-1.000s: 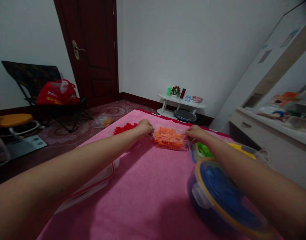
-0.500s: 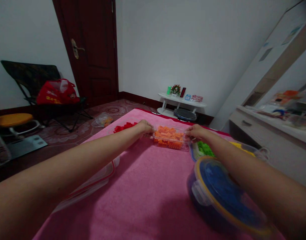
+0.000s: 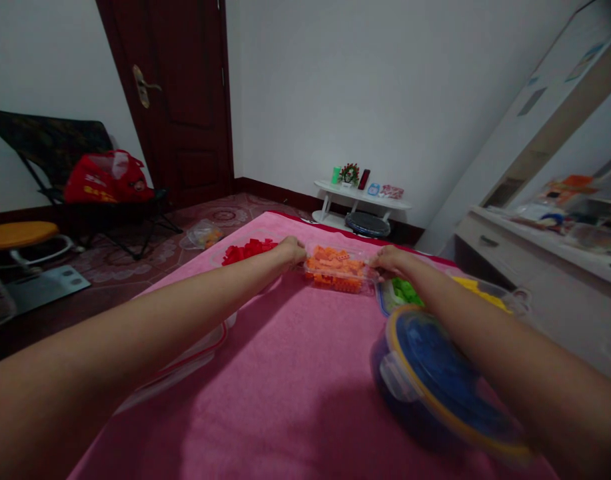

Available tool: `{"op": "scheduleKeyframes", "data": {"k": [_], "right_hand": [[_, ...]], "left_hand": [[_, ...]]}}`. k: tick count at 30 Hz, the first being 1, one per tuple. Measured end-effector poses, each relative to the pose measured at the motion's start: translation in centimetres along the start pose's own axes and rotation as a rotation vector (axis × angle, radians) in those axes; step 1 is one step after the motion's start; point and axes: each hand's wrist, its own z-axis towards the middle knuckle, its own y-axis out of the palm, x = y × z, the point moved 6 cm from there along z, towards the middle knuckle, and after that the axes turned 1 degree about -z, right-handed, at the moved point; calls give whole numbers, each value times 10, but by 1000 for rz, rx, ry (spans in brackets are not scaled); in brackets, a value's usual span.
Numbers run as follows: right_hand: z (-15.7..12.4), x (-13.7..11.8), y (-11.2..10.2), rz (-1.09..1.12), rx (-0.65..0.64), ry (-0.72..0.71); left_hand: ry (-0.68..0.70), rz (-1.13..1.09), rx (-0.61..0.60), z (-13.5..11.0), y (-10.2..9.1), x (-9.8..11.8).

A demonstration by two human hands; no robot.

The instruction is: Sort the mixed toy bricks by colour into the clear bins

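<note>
A clear plastic box full of orange building bricks sits at the far side of the pink-covered table. My left hand grips its left end, fingers closed at the rim. At the opposite end my right hand holds the box in the same way. Red bricks lie just beyond my left forearm. Close to my right hand are green bricks in a blue-rimmed container, and yellow bricks show past my right forearm. A round lidded tub with blue contents stands under that forearm.
A clear lid with a red seal lies partly under my left forearm on the pink cloth. Past the table are a low white shelf, a folding chair with a red bag, and a drawer cabinet at right.
The view has shifted slightly, so the surroundings sit a little higher and further left. Both hands stay at the ends of the box of orange bricks.
</note>
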Motion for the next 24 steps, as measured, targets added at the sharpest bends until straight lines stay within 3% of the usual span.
{"op": "scheduleKeyframes", "data": {"k": [4, 8, 16, 24], "right_hand": [[8, -4, -7, -62, 72, -83], [9, -14, -14, -130, 49, -252], [-5, -9, -14, -295, -266, -414], [-1, -12, -12, -427, -275, -424]], "left_hand": [[239, 223, 46, -3, -7, 16], [432, 401, -77, -9, 0, 28], [502, 512, -249, -8, 2, 21], [513, 521, -468, -8, -9, 18]]}}
